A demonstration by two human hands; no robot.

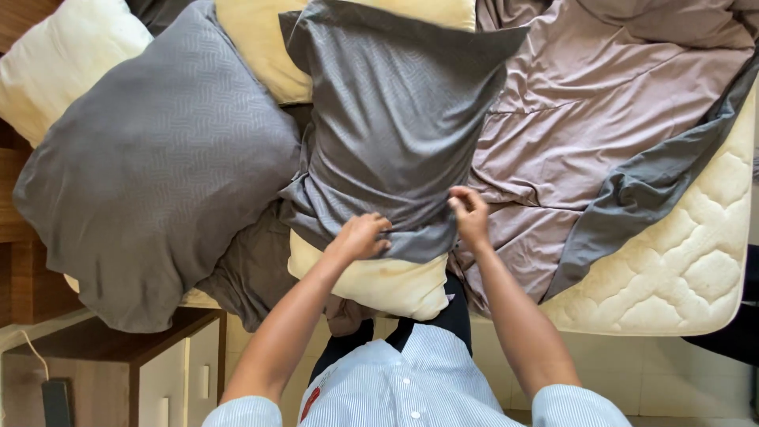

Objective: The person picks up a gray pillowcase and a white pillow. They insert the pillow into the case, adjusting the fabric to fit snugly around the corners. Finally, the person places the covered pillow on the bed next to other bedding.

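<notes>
1. Mostly covered already: grey patterned fabric pillowcase (395,119) drawn over most of the cream-yellow pillow (379,281), only the near end of that pillow bare below the case's open hem
2. Left to do, judging by the bare end: last stretch of the case to come down over the pillow's corners
3. Lying lengthwise on the bed, near its edge, close to the striped light-blue shirt (411,387), between a large finished grey cushion-like pillow (150,182) and a rumpled mauve-brown sheet (585,111)
4. Left hand (360,236): fingers curled and pressed together, bunching the pillowcase hem at the left of the opening
5. Right hand (470,213): fingers closed in a pinch on the hem at the right of the opening, fabric gathered under the fingertips
6. Elsewhere: bare cream quilted mattress (680,269) corner showing at right, a wooden bedside cabinet (118,372) at lower left
</notes>
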